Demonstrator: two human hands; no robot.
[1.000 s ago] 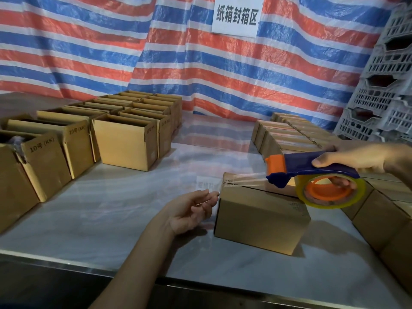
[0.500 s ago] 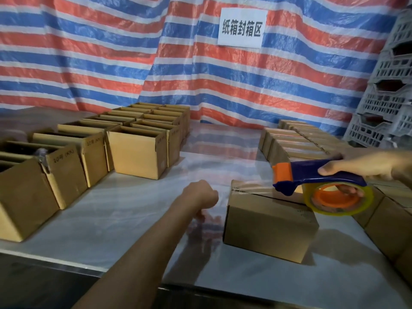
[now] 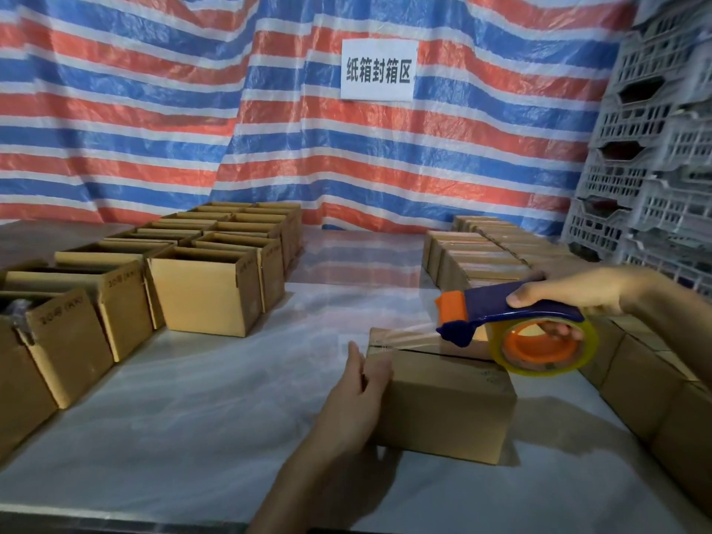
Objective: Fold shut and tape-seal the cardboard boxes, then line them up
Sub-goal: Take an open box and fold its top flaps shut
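Left hand: fingers straight, flat against the left end of the closed cardboard box, thumb at its near top edge; pressing, not clasping. Right hand: wrapped round the handle of the tape dispenser, held just above the box top, right of the left hand. Clear tape strip runs from the dispenser's mouth to the box's top edge above the left fingertips. Box sits on the table between both hands. Open boxes well left of the left hand; sealed boxes in rows beyond and under the right forearm
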